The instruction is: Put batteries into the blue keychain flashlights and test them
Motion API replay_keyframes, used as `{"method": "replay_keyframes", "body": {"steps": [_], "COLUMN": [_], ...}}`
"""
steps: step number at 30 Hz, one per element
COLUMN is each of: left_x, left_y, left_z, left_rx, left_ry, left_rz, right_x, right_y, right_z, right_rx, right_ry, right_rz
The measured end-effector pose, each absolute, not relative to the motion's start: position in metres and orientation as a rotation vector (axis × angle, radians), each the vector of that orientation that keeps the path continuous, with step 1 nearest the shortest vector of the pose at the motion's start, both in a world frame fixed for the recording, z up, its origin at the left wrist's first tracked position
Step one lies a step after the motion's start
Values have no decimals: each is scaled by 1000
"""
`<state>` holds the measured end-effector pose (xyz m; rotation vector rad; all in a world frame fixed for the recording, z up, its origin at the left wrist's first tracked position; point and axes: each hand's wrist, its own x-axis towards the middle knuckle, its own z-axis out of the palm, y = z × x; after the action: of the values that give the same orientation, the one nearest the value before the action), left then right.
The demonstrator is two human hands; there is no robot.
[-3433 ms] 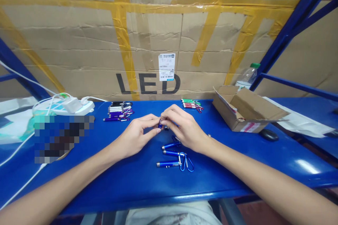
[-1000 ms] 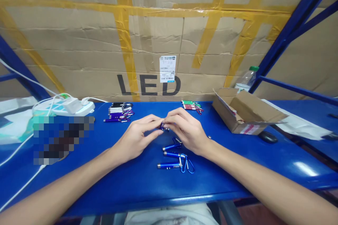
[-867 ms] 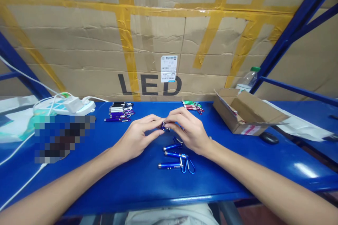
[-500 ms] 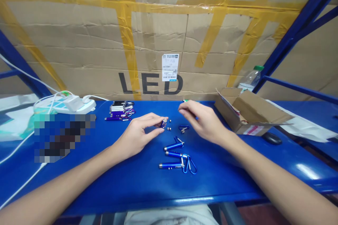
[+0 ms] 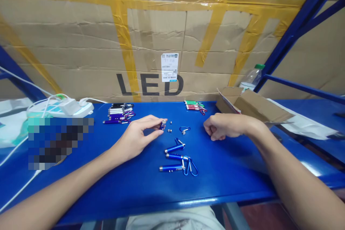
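My left hand (image 5: 137, 136) pinches a small blue keychain flashlight body (image 5: 162, 125) between thumb and fingers, just above the blue tabletop (image 5: 134, 183). My right hand (image 5: 222, 126) rests on the table as a loose fist, to the right and apart from it; whether it holds anything is hidden. Between the hands lie two tiny round button cells (image 5: 169, 130) and a loose blue carabiner clip (image 5: 184, 129). In front of them lie three blue flashlights with carabiners (image 5: 176, 158).
A row of purple, black and silver flashlights (image 5: 118, 114) lies at the back left, green and red ones (image 5: 194, 106) at the back middle. An open cardboard box (image 5: 252, 106) and a bottle (image 5: 252, 77) stand right. A white power strip (image 5: 60, 107) sits left. Cardboard wall behind.
My right hand has let go of the flashlight and pulled away to the right, closing into a fist on the table. The left hand keeps hold of the flashlight body. Small parts now lie exposed between them.
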<state>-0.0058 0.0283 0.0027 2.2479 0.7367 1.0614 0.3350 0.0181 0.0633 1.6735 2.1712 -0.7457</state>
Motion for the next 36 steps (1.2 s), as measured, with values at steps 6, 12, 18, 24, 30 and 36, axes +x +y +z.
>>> {"method": "replay_keyframes", "body": {"steps": [6,12,18,24,30,36], "left_x": [-6,-7,-6,-4,1,1], "left_y": [29,33,32,32,27,21], "left_z": [4,3,2,2,4,9], "left_rx": [2221,2152,2128,2146,2178,2254], "left_ry": [739,761,744,743,731,706], "left_rz": [1060,1066,1034,1037,979,952], "right_x": [322,314,307,301,269,246], "right_y": [18,19,19,18,10,9], "right_z": [63,58,56,57,48,29], "right_rx": [1644,1639,1653,1574,1362,1366], "right_ry": [2273,2359,2490,2861,3437,3498], "right_rz": [-516,-297,-163,-167,-1056,-1326]}}
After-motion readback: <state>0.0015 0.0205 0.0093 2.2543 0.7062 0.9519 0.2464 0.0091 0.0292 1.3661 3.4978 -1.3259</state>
